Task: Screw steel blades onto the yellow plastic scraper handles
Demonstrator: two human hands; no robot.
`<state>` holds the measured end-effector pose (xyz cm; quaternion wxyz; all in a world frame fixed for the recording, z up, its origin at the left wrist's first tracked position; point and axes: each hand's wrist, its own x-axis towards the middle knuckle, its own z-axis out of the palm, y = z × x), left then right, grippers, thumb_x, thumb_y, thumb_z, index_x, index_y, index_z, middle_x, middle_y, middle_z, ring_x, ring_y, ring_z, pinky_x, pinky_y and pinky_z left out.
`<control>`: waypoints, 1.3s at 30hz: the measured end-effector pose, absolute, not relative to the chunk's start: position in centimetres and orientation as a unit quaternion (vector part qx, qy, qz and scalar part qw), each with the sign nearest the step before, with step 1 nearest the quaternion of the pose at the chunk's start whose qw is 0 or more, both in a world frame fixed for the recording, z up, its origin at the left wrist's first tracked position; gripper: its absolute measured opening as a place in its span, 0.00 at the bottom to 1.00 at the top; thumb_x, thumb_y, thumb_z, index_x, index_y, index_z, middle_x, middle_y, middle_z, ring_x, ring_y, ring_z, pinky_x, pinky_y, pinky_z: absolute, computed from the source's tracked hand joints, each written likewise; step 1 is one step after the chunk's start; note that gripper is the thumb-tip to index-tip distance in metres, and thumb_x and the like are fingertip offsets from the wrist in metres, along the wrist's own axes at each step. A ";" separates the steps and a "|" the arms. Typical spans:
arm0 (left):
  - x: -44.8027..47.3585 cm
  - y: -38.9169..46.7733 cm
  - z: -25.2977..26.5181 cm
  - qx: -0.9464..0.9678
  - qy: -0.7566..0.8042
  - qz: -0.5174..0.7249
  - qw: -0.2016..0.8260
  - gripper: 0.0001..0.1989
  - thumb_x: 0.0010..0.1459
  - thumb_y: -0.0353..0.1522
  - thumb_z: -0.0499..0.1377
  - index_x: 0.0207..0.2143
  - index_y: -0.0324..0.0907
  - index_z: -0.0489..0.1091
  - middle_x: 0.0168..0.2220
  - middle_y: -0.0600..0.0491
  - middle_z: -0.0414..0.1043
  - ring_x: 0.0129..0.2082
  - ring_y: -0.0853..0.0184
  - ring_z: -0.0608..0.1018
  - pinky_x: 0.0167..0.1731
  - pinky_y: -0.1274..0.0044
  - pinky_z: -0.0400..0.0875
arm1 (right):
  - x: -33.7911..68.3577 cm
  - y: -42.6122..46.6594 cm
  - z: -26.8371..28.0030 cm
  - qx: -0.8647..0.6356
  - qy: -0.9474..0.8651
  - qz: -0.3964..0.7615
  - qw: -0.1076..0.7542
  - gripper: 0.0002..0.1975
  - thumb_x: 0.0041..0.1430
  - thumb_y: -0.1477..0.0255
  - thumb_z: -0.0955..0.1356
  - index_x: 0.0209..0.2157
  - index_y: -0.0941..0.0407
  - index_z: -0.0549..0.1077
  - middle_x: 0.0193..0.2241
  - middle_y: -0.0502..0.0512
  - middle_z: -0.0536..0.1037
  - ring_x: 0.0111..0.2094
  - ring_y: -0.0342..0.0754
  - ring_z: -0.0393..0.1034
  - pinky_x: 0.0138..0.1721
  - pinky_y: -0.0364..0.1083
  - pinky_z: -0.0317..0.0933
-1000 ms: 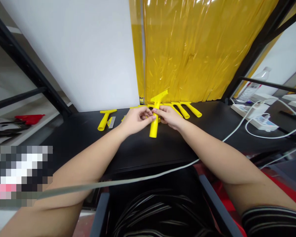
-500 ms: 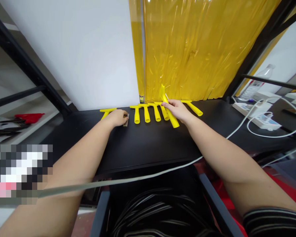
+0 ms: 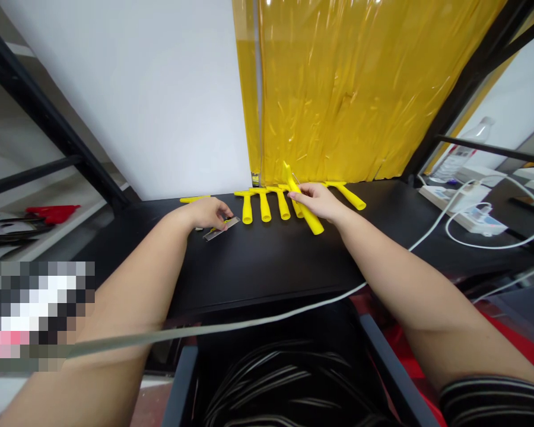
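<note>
My left hand (image 3: 212, 214), fingers pinched, grips a thin flat strip (image 3: 228, 226), greyish with a little yellow on it, just above the black table. Whether it is a blade cannot be made out. In my right hand (image 3: 317, 200) is a yellow T-shaped scraper handle (image 3: 312, 222), tilted, its tube end toward me and its narrow crosspiece up. Behind and between the hands, several similar yellow handles (image 3: 266, 207) lie in a row, open tube ends facing me. One more yellow handle (image 3: 352, 196) lies right of my right hand, and another (image 3: 191, 200) is partly hidden behind my left.
A white panel (image 3: 160, 95) and a yellow film curtain (image 3: 338, 89) rise at the table's back edge. White cables run from a power strip (image 3: 471, 213) at right, one crossing in front of me. A plastic bottle (image 3: 465, 148) stands behind the strip.
My left hand has turned and shifted slightly; the flat strip has swung from nearly end-on to slanting and shows more. My right hand has lowered the yellow handle's upper end slightly, tipping it left.
</note>
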<state>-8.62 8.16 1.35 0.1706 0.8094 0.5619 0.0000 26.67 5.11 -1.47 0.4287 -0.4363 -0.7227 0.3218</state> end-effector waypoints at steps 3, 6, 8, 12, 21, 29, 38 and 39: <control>-8.7 8.0 1.6 0.801 0.563 -0.010 0.201 0.28 0.40 0.36 0.70 0.48 0.46 0.81 0.40 0.52 0.85 0.40 0.60 0.84 0.42 0.74 0.74 | 26.7 5.1 -1.5 -0.434 -0.737 0.316 0.410 0.22 0.61 0.49 0.72 0.31 0.55 0.73 0.25 0.48 0.66 0.26 0.45 0.60 0.29 0.46 0.58; -8.6 7.7 1.8 0.801 0.555 -0.029 0.224 0.30 0.38 0.36 0.71 0.49 0.43 0.80 0.43 0.50 0.84 0.45 0.60 0.83 0.45 0.75 0.74 | 26.8 5.0 -1.4 -0.437 -0.744 0.315 0.395 0.21 0.61 0.50 0.72 0.33 0.55 0.75 0.25 0.48 0.69 0.27 0.45 0.62 0.30 0.46 0.58; -8.2 7.4 1.9 0.802 0.543 -0.039 0.246 0.31 0.37 0.36 0.71 0.48 0.41 0.79 0.44 0.49 0.84 0.46 0.60 0.82 0.46 0.75 0.74 | 26.9 4.8 -1.1 -0.427 -0.755 0.322 0.379 0.20 0.59 0.51 0.73 0.34 0.55 0.76 0.26 0.49 0.71 0.28 0.46 0.63 0.32 0.47 0.59; -7.4 6.7 2.1 0.807 0.510 -0.048 0.296 0.30 0.37 0.37 0.72 0.47 0.41 0.79 0.44 0.49 0.83 0.45 0.60 0.82 0.47 0.74 0.75 | 27.4 3.9 -0.1 -0.370 -0.807 0.351 0.298 0.19 0.55 0.54 0.77 0.35 0.55 0.79 0.28 0.49 0.72 0.30 0.46 0.64 0.34 0.46 0.57; -8.3 7.1 2.3 0.814 0.513 -0.024 0.272 0.23 0.41 0.39 0.69 0.42 0.42 0.79 0.41 0.49 0.84 0.42 0.61 0.82 0.44 0.74 0.75 | 27.1 1.9 0.9 -0.402 -0.862 0.310 0.013 0.21 0.46 0.57 0.81 0.37 0.55 0.81 0.28 0.47 0.71 0.29 0.44 0.62 0.32 0.46 0.52; -8.5 6.7 2.9 0.797 0.528 -0.078 0.282 0.21 0.42 0.40 0.67 0.40 0.43 0.81 0.37 0.51 0.84 0.39 0.61 0.82 0.39 0.76 0.74 | 26.6 1.4 1.2 -0.427 -0.852 0.300 -0.031 0.20 0.47 0.57 0.81 0.37 0.53 0.79 0.33 0.50 0.76 0.33 0.47 0.68 0.34 0.47 0.56; -7.7 6.4 2.6 0.806 0.521 -0.082 0.269 0.20 0.43 0.38 0.64 0.40 0.42 0.79 0.35 0.52 0.83 0.36 0.63 0.81 0.36 0.76 0.73 | 26.5 1.4 1.3 -0.425 -0.847 0.317 -0.032 0.22 0.48 0.55 0.79 0.39 0.54 0.77 0.34 0.51 0.76 0.34 0.48 0.68 0.35 0.47 0.58; -7.6 6.4 2.6 0.805 0.521 -0.082 0.271 0.20 0.42 0.38 0.64 0.40 0.42 0.79 0.35 0.51 0.83 0.36 0.62 0.81 0.36 0.76 0.73 | 26.4 1.4 1.3 -0.426 -0.846 0.318 -0.033 0.22 0.49 0.55 0.79 0.40 0.54 0.77 0.34 0.51 0.76 0.34 0.48 0.68 0.35 0.47 0.58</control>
